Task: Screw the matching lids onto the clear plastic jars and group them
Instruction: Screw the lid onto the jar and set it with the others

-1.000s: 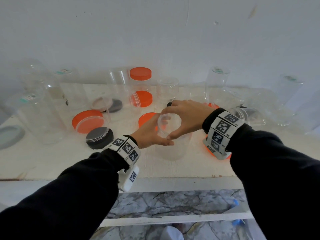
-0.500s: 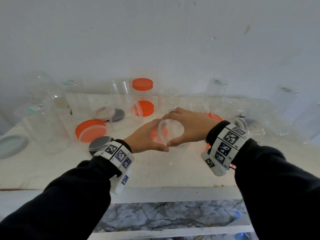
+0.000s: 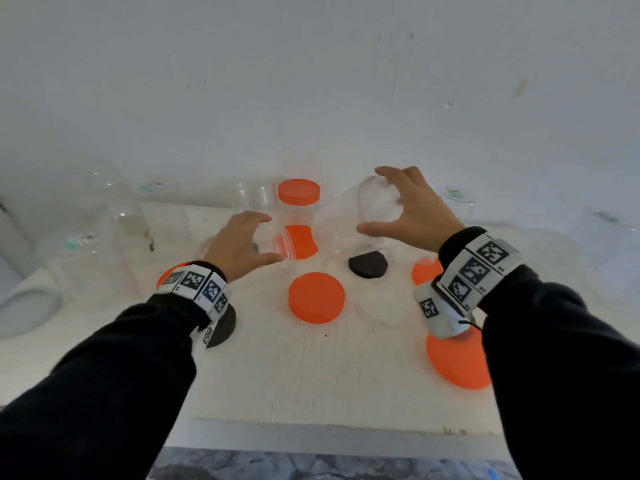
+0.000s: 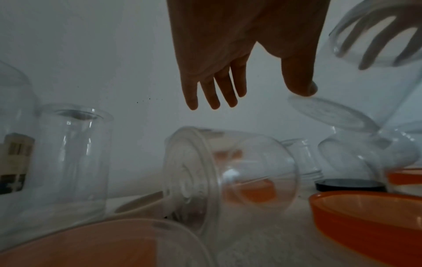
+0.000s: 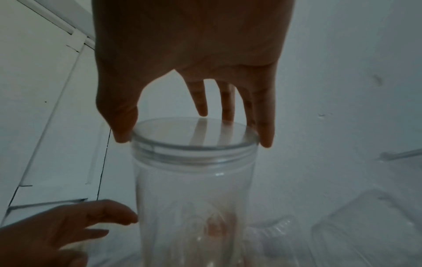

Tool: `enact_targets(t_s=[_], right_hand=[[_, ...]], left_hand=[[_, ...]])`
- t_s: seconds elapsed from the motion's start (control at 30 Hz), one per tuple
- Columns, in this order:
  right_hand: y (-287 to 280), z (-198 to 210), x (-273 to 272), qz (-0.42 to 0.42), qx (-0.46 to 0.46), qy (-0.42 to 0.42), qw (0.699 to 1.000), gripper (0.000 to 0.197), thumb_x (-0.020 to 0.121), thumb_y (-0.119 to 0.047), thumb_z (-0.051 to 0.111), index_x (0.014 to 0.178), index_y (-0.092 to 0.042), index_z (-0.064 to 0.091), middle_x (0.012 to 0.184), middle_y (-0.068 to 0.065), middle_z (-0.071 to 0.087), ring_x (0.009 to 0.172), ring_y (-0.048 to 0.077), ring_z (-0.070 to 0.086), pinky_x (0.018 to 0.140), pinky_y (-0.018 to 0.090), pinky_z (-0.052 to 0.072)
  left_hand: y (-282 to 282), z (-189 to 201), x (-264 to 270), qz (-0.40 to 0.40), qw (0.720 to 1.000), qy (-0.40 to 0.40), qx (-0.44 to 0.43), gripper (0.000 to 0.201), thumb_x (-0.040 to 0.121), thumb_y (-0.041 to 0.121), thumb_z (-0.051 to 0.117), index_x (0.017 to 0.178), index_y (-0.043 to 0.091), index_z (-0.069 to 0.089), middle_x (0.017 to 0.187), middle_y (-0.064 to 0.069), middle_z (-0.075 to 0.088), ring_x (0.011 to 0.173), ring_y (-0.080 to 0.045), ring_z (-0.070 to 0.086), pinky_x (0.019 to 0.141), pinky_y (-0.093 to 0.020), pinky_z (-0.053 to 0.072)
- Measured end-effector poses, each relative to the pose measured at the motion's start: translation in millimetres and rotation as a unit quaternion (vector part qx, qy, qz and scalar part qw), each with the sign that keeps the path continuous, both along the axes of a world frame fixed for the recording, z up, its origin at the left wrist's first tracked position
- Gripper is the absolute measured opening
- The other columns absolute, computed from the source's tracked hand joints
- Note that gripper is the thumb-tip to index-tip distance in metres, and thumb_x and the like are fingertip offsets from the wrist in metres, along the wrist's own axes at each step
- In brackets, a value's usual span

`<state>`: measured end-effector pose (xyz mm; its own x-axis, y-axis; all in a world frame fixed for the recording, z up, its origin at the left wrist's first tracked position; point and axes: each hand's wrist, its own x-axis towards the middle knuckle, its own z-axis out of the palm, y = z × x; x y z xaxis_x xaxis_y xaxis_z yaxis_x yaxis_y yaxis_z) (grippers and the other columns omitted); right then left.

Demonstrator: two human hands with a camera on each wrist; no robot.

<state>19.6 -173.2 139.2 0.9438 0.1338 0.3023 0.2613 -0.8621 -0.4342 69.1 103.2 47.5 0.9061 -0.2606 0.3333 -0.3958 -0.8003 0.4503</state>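
Observation:
My right hand grips a clear plastic jar by its clear-lidded top, thumb on one side and fingers on the other. The jar hangs tilted above the white table. In the right wrist view my fingertips ring the jar's rim. My left hand is open and empty, just left of the jar. It hovers over a jar lying on its side with an orange lid. A loose orange lid lies in front.
A black lid lies under the held jar and another orange lid sits at the right front. An upright jar with an orange lid stands by the back wall. Several clear jars crowd the left and right.
Both hands held the jar near the table's front. Now the left hand has let go and spread, and the right hand has carried the jar up and toward the back.

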Motion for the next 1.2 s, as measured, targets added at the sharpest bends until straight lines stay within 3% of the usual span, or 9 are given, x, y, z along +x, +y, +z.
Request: enact_targets(t_s=[0.2,0.33,0.47,0.8,1.2], right_hand=[[-1.4,11.1,60.6,0.000,0.070,-0.025,0.997,0.092,0.066,-0.038,0.081,0.141,-0.018,0.031,0.137,0.007,0.029,0.121,0.022,0.042,0.098,0.027,0.037],[5.4,16.7,101.7,0.014,0.098,-0.018,0.995,0.088,0.068,-0.035,0.081,0.139,-0.016,0.032,0.136,0.007,0.028,0.122,0.021,0.041,0.095,0.023,0.032],[19.0,17.8,139.2,0.030,0.098,-0.009,0.995,0.088,0.068,-0.033,0.080,0.139,-0.014,0.031,0.136,0.007,0.027,0.120,0.022,0.041,0.093,0.022,0.031],[68.4,12.8,221.4,0.072,0.075,0.010,0.995,0.091,0.067,-0.036,0.081,0.138,-0.012,0.029,0.135,0.010,0.026,0.122,0.031,0.042,0.104,0.041,0.037],[122.8,0.9,280.4,0.152,0.006,0.030,0.988,0.095,0.067,-0.035,0.081,0.142,-0.014,0.027,0.141,0.012,0.021,0.125,0.036,0.036,0.106,0.046,0.034]], left_hand=[[1.7,-12.6,26.7,0.029,0.992,0.066,0.103,0.098,0.063,0.059,0.073,0.141,0.016,0.032,0.149,-0.002,0.031,0.136,-0.021,0.028,0.112,-0.045,0.024],[1.6,-20.2,32.1,0.060,0.980,0.094,0.167,0.097,0.069,0.061,0.068,0.144,0.018,0.025,0.148,-0.001,0.032,0.133,-0.020,0.034,0.111,-0.039,0.025],[0.3,-21.4,32.2,0.071,0.983,0.083,0.145,0.094,0.066,0.060,0.071,0.142,0.021,0.031,0.143,0.002,0.039,0.128,-0.018,0.040,0.108,-0.036,0.028],[-6.5,-16.6,25.7,0.083,0.987,0.066,0.124,0.090,0.066,0.057,0.073,0.139,0.022,0.034,0.139,0.006,0.041,0.126,-0.015,0.037,0.105,-0.026,0.018],[1.2,-23.6,33.9,0.081,0.989,0.072,0.099,0.091,0.062,0.059,0.075,0.136,0.021,0.038,0.133,0.006,0.046,0.121,-0.013,0.043,0.104,-0.028,0.021]])
